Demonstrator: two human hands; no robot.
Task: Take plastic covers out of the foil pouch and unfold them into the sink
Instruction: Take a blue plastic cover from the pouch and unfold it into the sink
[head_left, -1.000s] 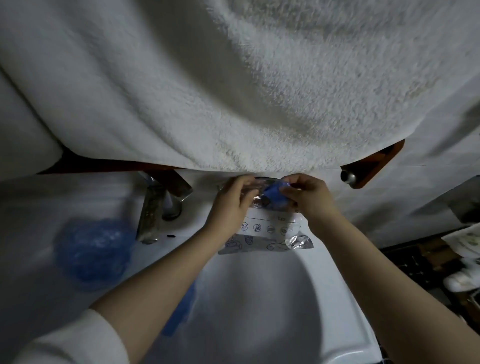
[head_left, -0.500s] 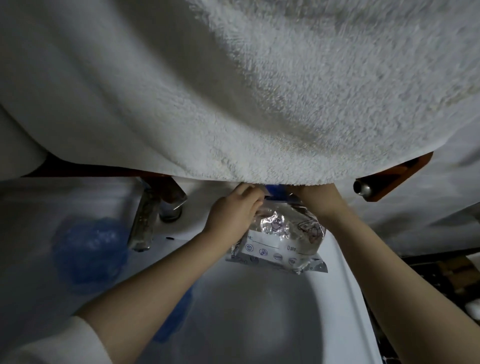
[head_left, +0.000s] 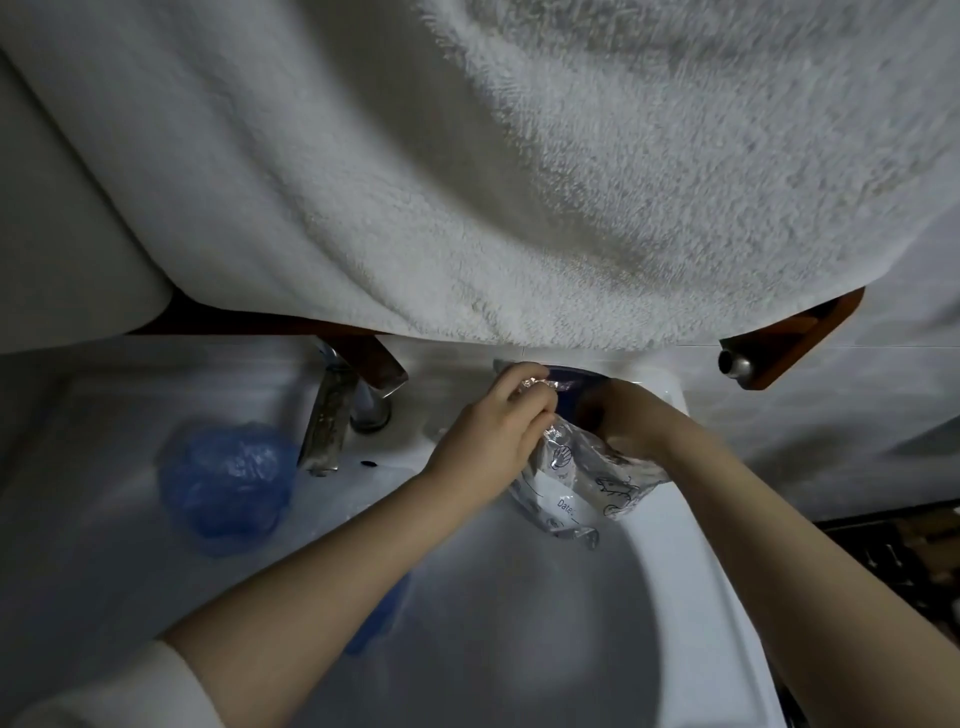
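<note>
above the sink (head_left: 691, 530), both hands (head_left: 488, 441) (head_left: 631, 421) gripping foil pouch (head_left: 587, 478)

White ceramic sink (head_left: 696, 561), wide flat surround. Crumpled translucent blue plastic cover (head_left: 228, 480) lies on the surround's left part, just beside the chrome tap (head_left: 332, 421) at the back edge. Second blue cover (head_left: 374, 618) inside the basin, left wall, partly hidden.

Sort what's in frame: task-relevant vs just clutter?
Task-relevant:
crinkled silver foil pouch
left hand gripping the pouch
right hand at its mouth
loose blue plastic cover
white ceramic sink

Clutter:
white fluffy towel
chrome faucet
brown wooden shelf
</note>
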